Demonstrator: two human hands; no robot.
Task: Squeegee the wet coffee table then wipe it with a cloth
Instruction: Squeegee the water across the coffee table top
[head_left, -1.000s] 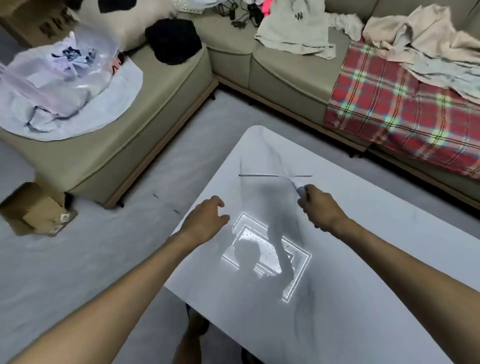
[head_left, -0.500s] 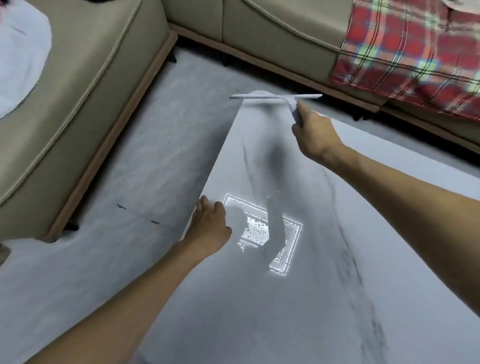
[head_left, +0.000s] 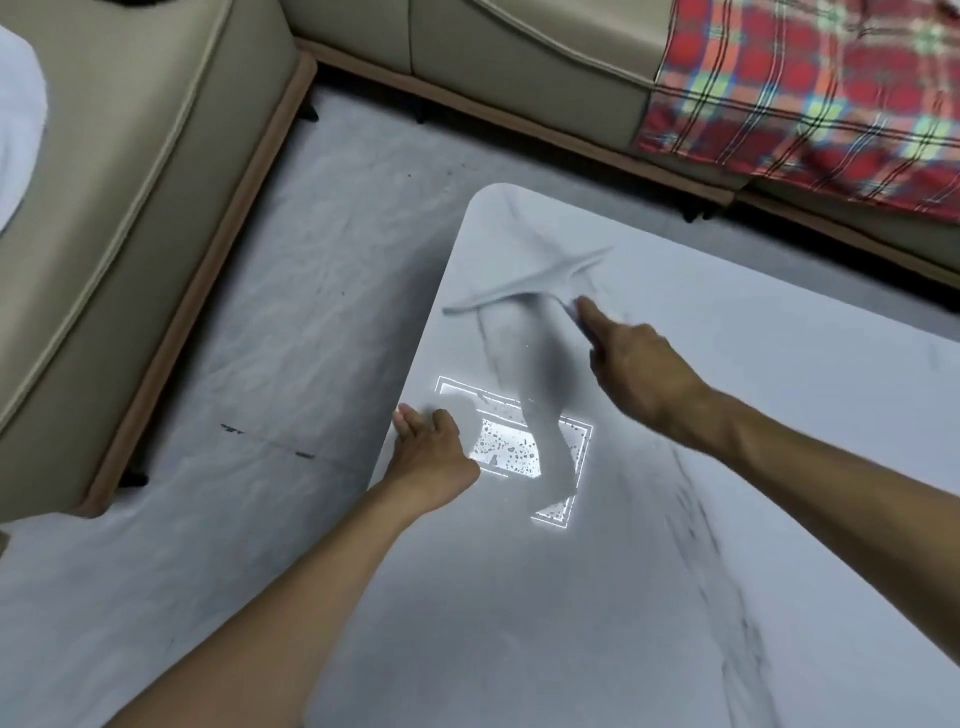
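Grey floor (head_left: 291, 338) lay open between the beige sofa (head_left: 156, 208) and the white coffee table (head_left: 675, 519), whose rounded corner sat upper centre. The right hand (head_left: 639, 369) gripped the blurred squeegee (head_left: 519, 288) by its handle, with the blade slanting across the tabletop just beyond the hand, near that corner. The left hand (head_left: 431, 452) rested loose-fingered on the table's left edge.

Both forearms are bare to the frame's edge; the left hand (head_left: 431, 457) and right hand (head_left: 641, 371) are bare as well; tendons ridge the right forearm; the right hand's fingers show blurred.
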